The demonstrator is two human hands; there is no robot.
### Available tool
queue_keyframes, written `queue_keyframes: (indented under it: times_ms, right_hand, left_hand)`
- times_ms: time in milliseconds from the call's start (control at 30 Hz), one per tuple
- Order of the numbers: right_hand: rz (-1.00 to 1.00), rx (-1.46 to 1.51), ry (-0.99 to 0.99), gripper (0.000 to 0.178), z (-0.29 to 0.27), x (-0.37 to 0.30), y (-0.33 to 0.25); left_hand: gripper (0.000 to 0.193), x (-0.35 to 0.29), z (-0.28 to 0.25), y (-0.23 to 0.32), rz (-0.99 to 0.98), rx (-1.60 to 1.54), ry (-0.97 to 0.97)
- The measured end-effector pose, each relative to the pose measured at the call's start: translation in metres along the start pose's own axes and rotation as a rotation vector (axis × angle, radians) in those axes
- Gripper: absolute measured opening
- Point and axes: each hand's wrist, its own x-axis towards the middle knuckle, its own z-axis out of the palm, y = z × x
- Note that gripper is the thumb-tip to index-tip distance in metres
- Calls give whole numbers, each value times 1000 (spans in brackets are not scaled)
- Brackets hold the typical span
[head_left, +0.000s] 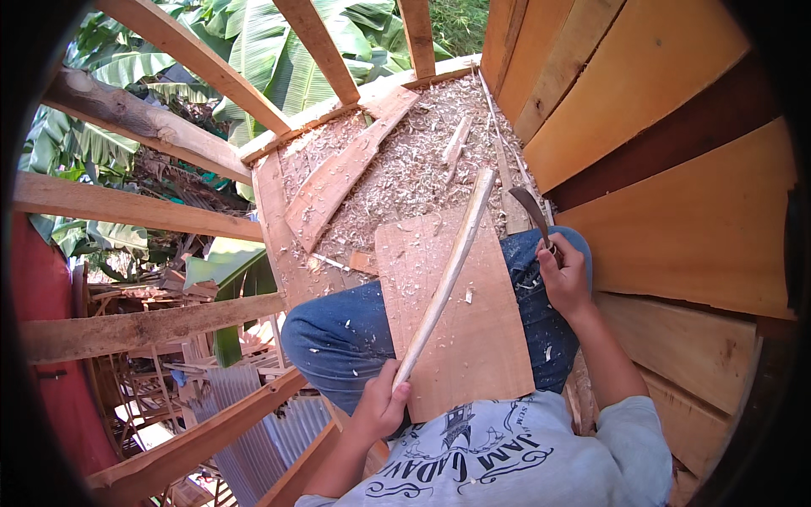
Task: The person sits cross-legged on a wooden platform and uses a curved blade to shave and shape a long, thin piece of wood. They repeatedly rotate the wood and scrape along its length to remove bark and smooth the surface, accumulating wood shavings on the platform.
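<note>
Now, dark lettering (486, 463) arcs across the pale shirt (583, 448) below the board (481, 346); left hand (380, 402), fingers (400, 391) wrapped tight, holds a wooden stick (446, 275) slanting over that board; right hand (563, 275), held out beside it, clasps a curved knife (532, 209).

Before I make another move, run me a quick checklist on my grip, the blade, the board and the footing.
1. Stick gripped: ok, the left hand is closed around its near end.
2. Curved knife gripped: ok, the right hand holds it, blade up.
3. Left hand away from the blade: ok, it's well apart, at the stick's other end.
4. Blade clear of the right leg: cannot tell; it shows above the knee, but the gap is unclear.
5. Board across the lap: ok, spanning both thighs.
6. Floor free of shavings: not ok, they're strewn ahead.
</note>
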Motion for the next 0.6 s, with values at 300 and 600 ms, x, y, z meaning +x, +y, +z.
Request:
queue_keyframes:
  times_ms: [300, 600]
  right_hand:
    - [-23, 24, -146, 24, 11, -9, -16]
    - [-349, -142, -237, 37, 34, -5, -64]
  left_hand:
    - [25, 2, 8, -17, 74, 139, 234]
    - [30, -5, 7, -27, 19, 37, 311]
